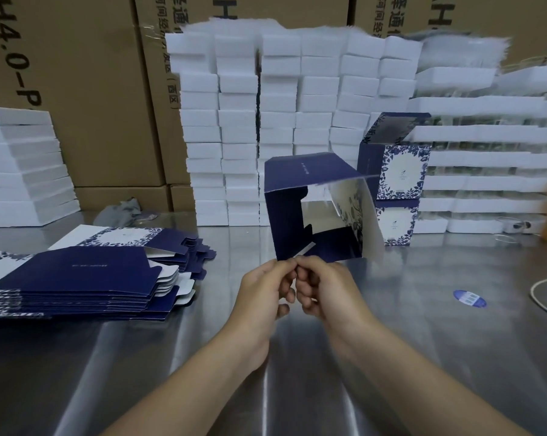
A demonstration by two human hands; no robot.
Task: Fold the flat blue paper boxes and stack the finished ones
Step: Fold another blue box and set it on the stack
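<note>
Blue paper box (297, 196), half opened into a hollow sleeve, is tilted over the steel tabletop (423, 325) in the head view. The left hand (262, 291) and right hand (325, 287) meet at its near bottom edge, both pinching a thin white strip (305, 249), probably adhesive backing to peel before sealing. Flat boxes (86, 278) lie piled within left reach. Finished boxes (398, 180) stand stacked behind right, clear of the work.

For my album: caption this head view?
Left hand and right hand pinch a white strip on a half-folded blue box.
</note>
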